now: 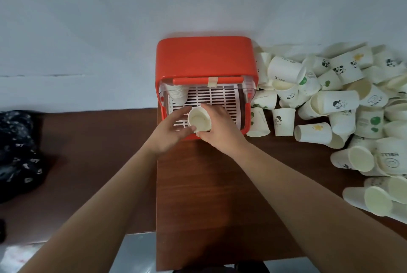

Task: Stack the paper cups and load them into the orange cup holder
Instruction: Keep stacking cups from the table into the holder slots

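The orange cup holder (pixel 204 59) stands against the wall with its front open, showing a white slotted tray (pixel 220 94). A stack of paper cups (pixel 177 94) sits in its back left corner. Both hands hold one white paper cup (pixel 199 119), mouth towards me, over the tray's front. My right hand (pixel 220 127) grips the cup from the right and below. My left hand (pixel 170 133) touches its left rim with thumb and fingertips. A big heap of loose paper cups (pixel 343 101) lies to the right of the holder.
The holder rests on a brown wooden table (pixel 209 195). A lower brown surface (pixel 88 162) to the left carries a dark patterned cloth bag (pixel 17 151). More cups (pixel 378 197) reach the table's right front edge. A white wall rises behind.
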The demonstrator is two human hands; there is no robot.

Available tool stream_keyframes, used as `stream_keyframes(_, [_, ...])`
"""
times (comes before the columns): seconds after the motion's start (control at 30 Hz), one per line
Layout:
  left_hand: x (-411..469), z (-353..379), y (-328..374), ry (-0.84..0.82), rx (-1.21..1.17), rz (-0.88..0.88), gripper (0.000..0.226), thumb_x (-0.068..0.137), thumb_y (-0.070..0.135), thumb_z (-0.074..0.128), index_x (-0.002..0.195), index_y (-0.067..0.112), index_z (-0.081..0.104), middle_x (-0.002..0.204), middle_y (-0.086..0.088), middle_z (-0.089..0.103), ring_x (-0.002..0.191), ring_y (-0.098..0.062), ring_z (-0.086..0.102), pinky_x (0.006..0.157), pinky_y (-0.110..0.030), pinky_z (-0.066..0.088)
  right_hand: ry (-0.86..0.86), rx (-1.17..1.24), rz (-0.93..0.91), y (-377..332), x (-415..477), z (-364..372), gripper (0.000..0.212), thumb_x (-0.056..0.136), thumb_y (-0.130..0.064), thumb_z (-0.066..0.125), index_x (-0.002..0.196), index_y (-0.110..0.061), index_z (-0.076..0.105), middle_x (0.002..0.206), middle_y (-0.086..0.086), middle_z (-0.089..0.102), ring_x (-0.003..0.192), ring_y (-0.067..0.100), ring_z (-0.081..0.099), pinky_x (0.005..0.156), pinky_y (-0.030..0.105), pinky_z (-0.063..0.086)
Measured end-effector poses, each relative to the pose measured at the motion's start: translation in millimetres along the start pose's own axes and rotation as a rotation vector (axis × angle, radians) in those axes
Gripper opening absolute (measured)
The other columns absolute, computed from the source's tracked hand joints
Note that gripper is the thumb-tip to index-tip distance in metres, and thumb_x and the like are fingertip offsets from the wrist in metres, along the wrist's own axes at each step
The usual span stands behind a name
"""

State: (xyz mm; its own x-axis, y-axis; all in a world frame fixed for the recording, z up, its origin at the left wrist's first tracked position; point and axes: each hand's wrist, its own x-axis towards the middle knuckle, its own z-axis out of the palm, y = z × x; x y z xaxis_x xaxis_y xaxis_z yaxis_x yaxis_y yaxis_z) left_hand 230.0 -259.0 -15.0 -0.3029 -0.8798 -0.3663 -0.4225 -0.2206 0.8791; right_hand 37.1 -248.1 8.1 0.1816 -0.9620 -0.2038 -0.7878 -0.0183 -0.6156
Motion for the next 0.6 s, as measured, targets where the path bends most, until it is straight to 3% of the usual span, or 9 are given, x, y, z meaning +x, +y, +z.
stream_keyframes(0.23, [9, 8, -2, 0.103, 0.209, 0.067, 0.056, 0.091, 0.023, 0.074, 0.143, 0.022, 0.052, 0.137, 0.002, 0.059, 0.120, -0.006, 0.059, 0.099, -0.025, 0.052, 0.000, -0.024, 0.010, 10, 14, 10, 0.077, 0.085, -0.029, 0.079, 0.149, -0.011, 0.039, 0.145, 0.007, 0.047, 0.133, 0.023, 0.045, 0.107, 0.035, 0.039])
stream_keyframes(0.37, [5, 10, -8, 0.117, 0.319, 0.089, 0.062, 0.092, 0.024, 0.072, 0.147, 0.021, 0.047, 0.139, 0.002, 0.052, 0.123, -0.014, 0.056, 0.102, -0.036, 0.052, -0.040, -0.028, 0.011, 12, 10, 11, 0.083, 0.083, -0.028, 0.080, 0.150, -0.011, 0.036, 0.144, 0.008, 0.046, 0.135, 0.024, 0.042, 0.109, 0.035, 0.037])
stream_keyframes(0.43, [-2, 13, -4, 0.232, 0.338, 0.105, 0.053, 0.091, 0.024, 0.072, 0.140, 0.019, 0.053, 0.131, 0.004, 0.047, 0.115, -0.014, 0.055, 0.098, -0.034, 0.052, -0.022, 0.024, 0.008, 12, -3, 1, 0.074, 0.085, -0.028, 0.078, 0.147, -0.013, 0.040, 0.141, 0.006, 0.048, 0.133, 0.021, 0.044, 0.107, 0.032, 0.038])
stream_keyframes(0.5, [-10, 21, 7, 0.361, 0.313, 0.145, 0.037, 0.092, 0.019, 0.069, 0.127, 0.017, 0.059, 0.123, 0.004, 0.046, 0.101, -0.006, 0.054, 0.090, -0.023, 0.049, 0.011, 0.079, 0.012, 16, -23, -18, 0.060, 0.089, -0.028, 0.073, 0.142, -0.014, 0.047, 0.137, 0.003, 0.050, 0.128, 0.016, 0.048, 0.105, 0.028, 0.040])
stream_keyframes(0.6, [-16, 44, 30, 0.302, 0.287, 0.251, 0.026, 0.092, 0.013, 0.066, 0.117, 0.016, 0.061, 0.114, 0.003, 0.052, 0.096, -0.005, 0.056, 0.084, -0.014, 0.046, 0.052, 0.077, 0.090, 41, -62, -56, 0.045, 0.093, -0.025, 0.067, 0.136, -0.016, 0.053, 0.128, -0.004, 0.054, 0.112, 0.006, 0.053, 0.095, 0.018, 0.038])
